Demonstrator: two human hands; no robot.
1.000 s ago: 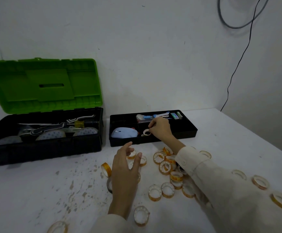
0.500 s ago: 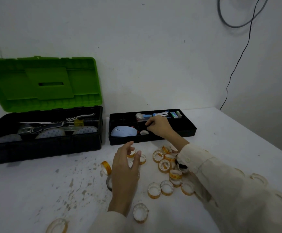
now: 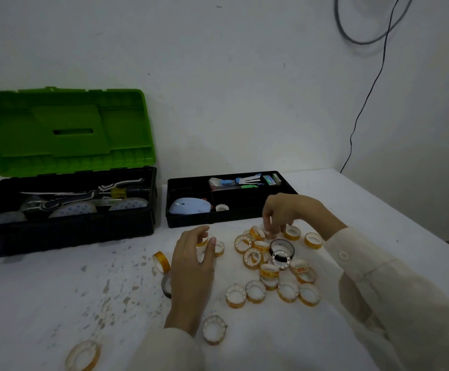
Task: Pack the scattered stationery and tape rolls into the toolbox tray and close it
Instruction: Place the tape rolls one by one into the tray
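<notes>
Nearest: single tape roll [image 3: 82,355] at the front edge of the white, stained surface [image 3: 57,290]; another [image 3: 214,330] beside the left sleeve.

Left hand [image 3: 192,261]: fingers loosely spread, holding nothing, over small rolls.

Scattered tape rolls [image 3: 255,290]: amber-edged, clustered mid-surface, including one dark-rimmed roll [image 3: 281,250].

Right hand [image 3: 287,212]: fingertips pointing down into the cluster just before the tray; grip cannot be told.

Toolbox tray [image 3: 218,219]: black, holding a blue mouse [image 3: 190,206], one white roll [image 3: 222,208], and stationery [image 3: 244,181].

Toolbox [image 3: 65,228]: left of tray, green lid [image 3: 65,132] raised against the wall.
</notes>
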